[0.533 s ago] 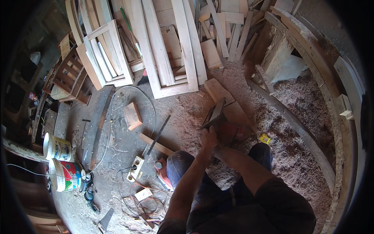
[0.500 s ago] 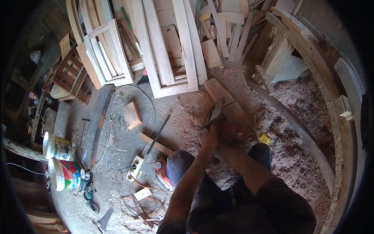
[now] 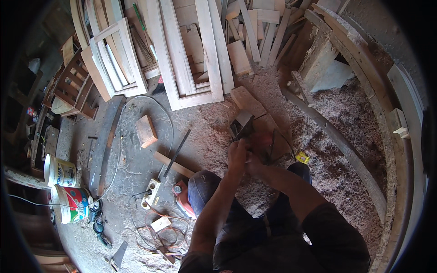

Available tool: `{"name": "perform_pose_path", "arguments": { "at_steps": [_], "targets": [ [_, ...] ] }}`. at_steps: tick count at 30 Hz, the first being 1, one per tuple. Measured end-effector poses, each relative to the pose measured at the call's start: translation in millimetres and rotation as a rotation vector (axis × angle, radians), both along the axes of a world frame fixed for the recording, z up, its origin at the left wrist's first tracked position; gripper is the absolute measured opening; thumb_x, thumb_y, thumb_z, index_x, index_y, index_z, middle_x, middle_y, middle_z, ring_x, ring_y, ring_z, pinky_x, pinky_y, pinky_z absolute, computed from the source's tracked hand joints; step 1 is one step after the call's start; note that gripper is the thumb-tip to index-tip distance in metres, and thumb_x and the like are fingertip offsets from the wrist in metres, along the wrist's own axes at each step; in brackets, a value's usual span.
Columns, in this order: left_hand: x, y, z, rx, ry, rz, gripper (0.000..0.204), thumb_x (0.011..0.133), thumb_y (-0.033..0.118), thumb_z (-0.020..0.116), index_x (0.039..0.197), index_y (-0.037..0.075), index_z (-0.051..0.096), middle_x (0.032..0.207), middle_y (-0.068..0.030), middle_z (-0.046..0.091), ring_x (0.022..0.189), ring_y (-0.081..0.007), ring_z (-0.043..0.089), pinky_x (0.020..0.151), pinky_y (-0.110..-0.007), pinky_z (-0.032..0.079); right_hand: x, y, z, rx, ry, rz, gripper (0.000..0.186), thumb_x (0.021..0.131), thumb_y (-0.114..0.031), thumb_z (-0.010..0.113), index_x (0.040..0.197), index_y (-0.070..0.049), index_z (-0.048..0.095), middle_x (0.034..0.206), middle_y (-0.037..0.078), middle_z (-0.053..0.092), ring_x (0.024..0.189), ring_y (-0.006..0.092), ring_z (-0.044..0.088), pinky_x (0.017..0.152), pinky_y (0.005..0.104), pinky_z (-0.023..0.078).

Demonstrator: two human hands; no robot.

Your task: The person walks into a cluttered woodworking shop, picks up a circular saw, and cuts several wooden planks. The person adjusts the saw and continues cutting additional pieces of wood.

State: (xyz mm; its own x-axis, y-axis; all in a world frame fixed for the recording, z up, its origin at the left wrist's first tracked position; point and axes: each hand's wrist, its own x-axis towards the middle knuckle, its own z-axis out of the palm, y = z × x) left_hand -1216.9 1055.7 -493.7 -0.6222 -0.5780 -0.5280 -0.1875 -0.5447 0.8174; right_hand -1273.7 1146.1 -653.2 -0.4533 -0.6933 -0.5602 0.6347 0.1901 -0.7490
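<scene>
I crouch over a red power tool with a dark metal plate, which looks like a planer, its red body lying low among shavings beside wooden blocks. My left hand is closed at the near end of the tool, gripping it. Just right of it and lower, my right hand is closed against it; what its fingers hold is hidden. A black cord curves along the tool's right side. A small yellow object lies right of my knee.
Wooden frames and offcuts fill the back. A long beam crosses the shavings at right. At left are a power strip, red-bodied tool, loose cords, wooden block, metal bar, two buckets and a saw.
The tool's dark plate has turned and tilted, showing more of its face, and the cord now stands out on the right. The whole view has shifted slightly up and left.
</scene>
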Motion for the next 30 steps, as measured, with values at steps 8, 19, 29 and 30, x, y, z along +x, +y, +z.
{"name": "perform_pose_path", "arguments": {
  "at_steps": [8, 19, 29, 30],
  "targets": [
    [150, -33, 80, -1.276, -0.173, -0.185, 0.052, 0.097, 0.024, 0.067, 0.141, 0.003, 0.052, 0.112, -0.0177, 0.07, 0.097, -0.0355, 0.068, 0.086, -0.048, 0.053, 11, -19, -19, 0.448, 0.042, -0.137, 0.045, 0.108, -0.053, 0.038, 0.111, -0.02, 0.067, 0.093, 0.003, 0.066, 0.069, 0.0212, 0.055, 0.06, 0.0383, 0.042],
    [214, -15, 95, -1.51, -0.464, -0.415, 0.046, 0.091, 0.029, 0.07, 0.13, 0.006, 0.062, 0.102, -0.0109, 0.07, 0.099, -0.0298, 0.067, 0.09, -0.047, 0.049, -17, -25, -21, 0.627, 0.549, 0.348, 0.026, 0.1, -0.032, 0.052, 0.117, -0.018, 0.066, 0.102, 0.007, 0.068, 0.083, 0.0255, 0.06, 0.069, 0.0427, 0.047],
    [221, -1, 150, -1.237, -0.6, -0.668, 0.029, 0.095, 0.037, 0.065, 0.1, 0.009, 0.068, 0.087, -0.0107, 0.073, 0.087, -0.0301, 0.07, 0.085, -0.045, 0.051, -62, -79, 166, 0.623, 1.483, 1.484, 0.038, 0.09, -0.013, 0.064, 0.128, -0.017, 0.065, 0.114, 0.009, 0.071, 0.105, 0.0259, 0.066, 0.084, 0.0479, 0.053],
    [217, 2, 156, -1.192, -0.589, -0.655, 0.028, 0.095, 0.036, 0.064, 0.1, 0.008, 0.067, 0.085, -0.0127, 0.072, 0.087, -0.0317, 0.07, 0.084, -0.047, 0.052, -63, -84, 191, 0.579, 1.493, 1.519, 0.04, 0.089, -0.011, 0.065, 0.129, -0.017, 0.065, 0.115, 0.009, 0.071, 0.107, 0.026, 0.067, 0.085, 0.0484, 0.053]
  ]
}}
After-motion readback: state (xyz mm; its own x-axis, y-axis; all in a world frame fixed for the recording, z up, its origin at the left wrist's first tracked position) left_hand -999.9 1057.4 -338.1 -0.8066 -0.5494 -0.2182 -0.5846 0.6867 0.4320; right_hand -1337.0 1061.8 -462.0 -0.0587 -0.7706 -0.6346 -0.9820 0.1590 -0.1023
